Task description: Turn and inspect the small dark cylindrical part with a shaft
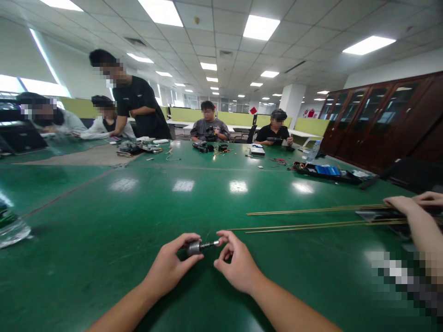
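Note:
My left hand [173, 260] grips a small grey metal cylinder with a shaft [194, 248] between thumb and fingers. Its thin, ridged shaft points right and ends in a bright tip. At that tip are the fingertips of my right hand [235, 263]; whether they touch it I cannot tell. The right thumb stands apart from the index finger, and the other fingers are loosely curled. Both hands are just above the green tabletop [138, 216].
Long thin brass-coloured rods [294, 227] reach in from the right, where another person's hands [408, 203] rest on them. A clear plastic bottle [12, 226] is at the left edge. Across the table lie a black tray of parts [321, 171] and tools [203, 146]; several people sit or stand there.

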`<state>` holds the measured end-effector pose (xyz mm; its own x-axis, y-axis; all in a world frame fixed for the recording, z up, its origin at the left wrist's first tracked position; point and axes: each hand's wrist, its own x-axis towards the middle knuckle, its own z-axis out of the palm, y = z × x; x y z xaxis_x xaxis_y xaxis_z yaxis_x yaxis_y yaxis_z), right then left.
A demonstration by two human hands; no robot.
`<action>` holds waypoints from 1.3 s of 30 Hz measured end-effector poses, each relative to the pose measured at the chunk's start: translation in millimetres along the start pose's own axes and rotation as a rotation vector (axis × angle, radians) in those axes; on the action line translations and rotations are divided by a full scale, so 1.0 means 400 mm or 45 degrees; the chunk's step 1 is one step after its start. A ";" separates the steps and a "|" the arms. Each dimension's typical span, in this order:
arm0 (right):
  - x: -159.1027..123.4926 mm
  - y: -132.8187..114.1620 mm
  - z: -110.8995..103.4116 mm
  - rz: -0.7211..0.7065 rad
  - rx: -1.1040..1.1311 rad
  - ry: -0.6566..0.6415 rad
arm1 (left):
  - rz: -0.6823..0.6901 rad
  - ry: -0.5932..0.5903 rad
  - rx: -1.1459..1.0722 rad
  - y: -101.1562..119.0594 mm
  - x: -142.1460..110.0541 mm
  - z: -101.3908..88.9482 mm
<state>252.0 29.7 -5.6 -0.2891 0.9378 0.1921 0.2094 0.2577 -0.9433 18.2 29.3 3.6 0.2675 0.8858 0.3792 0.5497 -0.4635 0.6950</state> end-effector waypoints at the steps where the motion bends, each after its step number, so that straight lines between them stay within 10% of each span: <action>1: -0.003 -0.005 0.004 -0.004 -0.039 -0.006 | 0.001 -0.011 0.000 -0.003 -0.001 0.001; 12: -0.005 -0.037 0.020 -0.043 -0.248 -0.096 | 0.138 -0.286 -0.139 0.006 -0.002 0.007; 39: -0.005 -0.047 0.019 0.004 -0.168 -0.080 | 0.175 -0.157 -0.055 0.000 -0.015 0.002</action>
<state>241.7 21.0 9.6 -0.3453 0.9233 0.1680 0.3298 0.2870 -0.8994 17.3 23.9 0.9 0.4340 0.8088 0.3968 0.4672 -0.5787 0.6685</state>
